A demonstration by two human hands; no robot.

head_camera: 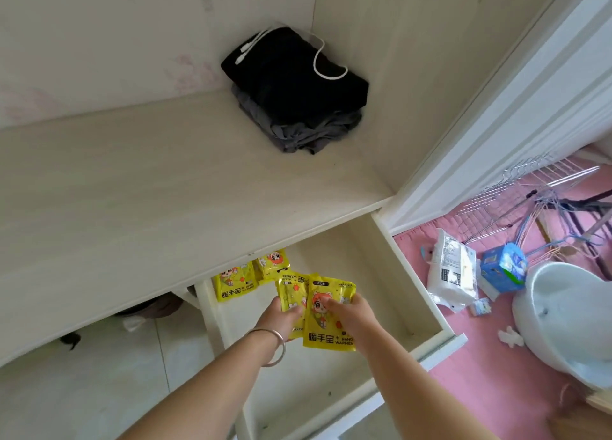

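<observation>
Both my hands are inside an open white drawer (427,287) under a pale shelf. My left hand (281,317), with a silver bangle on its wrist, grips a yellow hand-warmer packet (289,294). My right hand (351,313) holds a larger-looking yellow hand-warmer packet (323,323) next to it, thumb on its front. Two more yellow packets (233,284) lie at the drawer's back left, partly under the shelf edge.
A folded stack of black and grey clothes (298,98) with a white cable on top sits at the shelf's back corner. Right of the drawer, on a pink floor mat, lie a white plastic package (450,274), a blue box (503,267), a white basin (563,317) and wire hangers (530,194).
</observation>
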